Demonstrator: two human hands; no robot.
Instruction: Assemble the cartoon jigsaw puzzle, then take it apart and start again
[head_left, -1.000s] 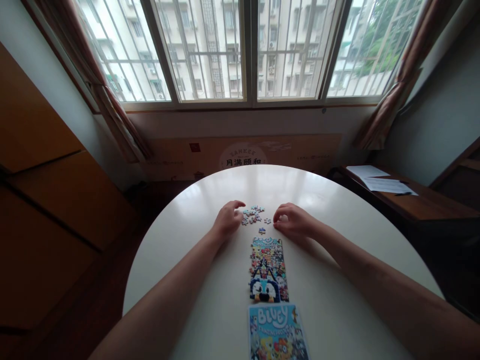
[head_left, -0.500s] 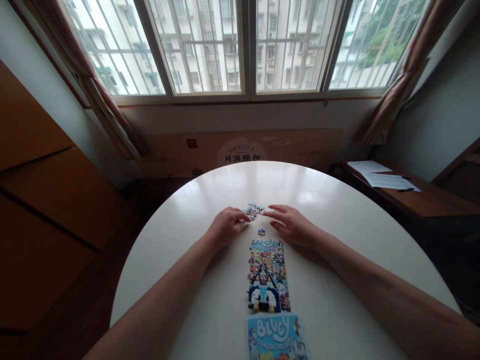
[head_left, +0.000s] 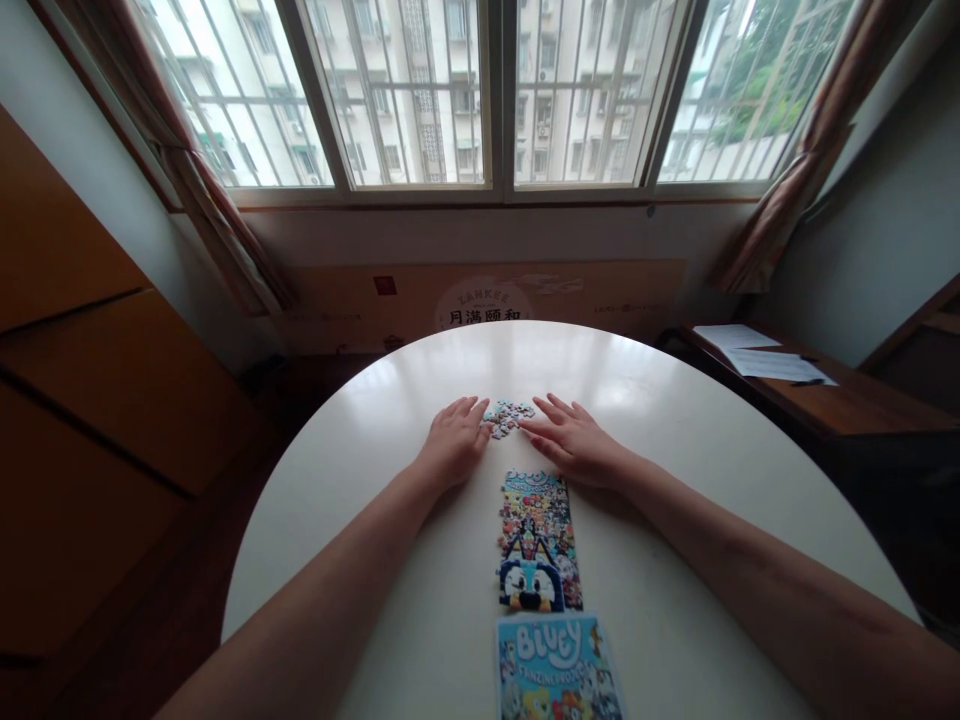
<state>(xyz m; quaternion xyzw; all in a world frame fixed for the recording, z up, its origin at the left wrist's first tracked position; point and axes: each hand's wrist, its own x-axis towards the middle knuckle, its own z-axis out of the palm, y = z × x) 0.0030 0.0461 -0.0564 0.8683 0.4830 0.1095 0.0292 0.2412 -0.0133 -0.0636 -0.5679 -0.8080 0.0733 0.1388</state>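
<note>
A small pile of loose puzzle pieces (head_left: 508, 418) lies between my hands. At its left edge, my left hand (head_left: 456, 440) rests on the table with its fingers extended, holding nothing visible. My right hand (head_left: 574, 440) is on the other side, fingers spread, with fingertips at the pile's right edge. Nearer to me lies a joined strip of puzzle (head_left: 536, 540), colourful, with a blue dog face at its lower end and a jagged left edge. Just below it is a blue Bluey picture (head_left: 555, 668), cut off by the bottom of the view.
The round white table (head_left: 675, 560) fills the middle. Papers (head_left: 780, 364) and dark pens lie on a brown desk (head_left: 870, 400) at the right. Beyond the table are a printed box (head_left: 600, 290) and a barred window, with curtains at both sides.
The single piece that lay between the pile and the strip no longer shows there. My left fingers have straightened and both hands have shifted slightly away from me.
</note>
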